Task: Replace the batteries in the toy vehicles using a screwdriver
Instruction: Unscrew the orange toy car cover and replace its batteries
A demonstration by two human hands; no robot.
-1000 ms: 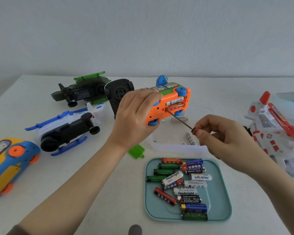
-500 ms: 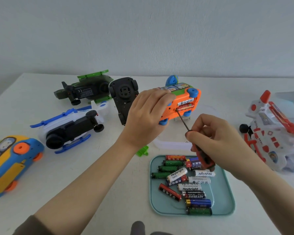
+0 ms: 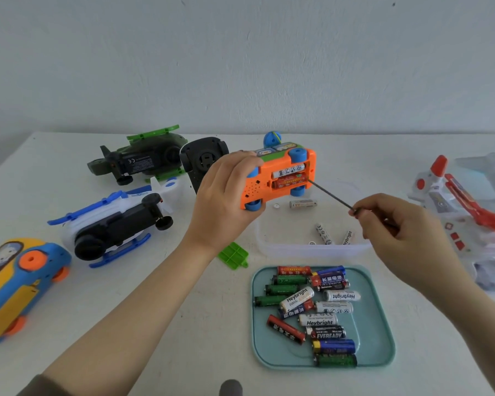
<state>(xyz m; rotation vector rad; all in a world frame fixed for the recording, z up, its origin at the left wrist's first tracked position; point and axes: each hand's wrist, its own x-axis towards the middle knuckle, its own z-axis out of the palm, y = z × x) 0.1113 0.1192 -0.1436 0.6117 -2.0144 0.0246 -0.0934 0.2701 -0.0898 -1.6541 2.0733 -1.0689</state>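
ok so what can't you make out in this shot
Head view throughout.
- Screwdriver handle: buried in the right hand; only the shaft shows.
- Orange car, one end: covered by the left hand.
- Yellow-blue toy: cut by the left edge.
- White plane: cut by the right edge.

- Looking like a home room: a white table (image 3: pixel 212 324) is sitting against a bare pale wall (image 3: pixel 240 67).
- A toy helicopter (image 3: pixel 109 221) is lying left of the teal tray (image 3: pixel 380 324), a toy plane (image 3: pixel 452 201) right of it.
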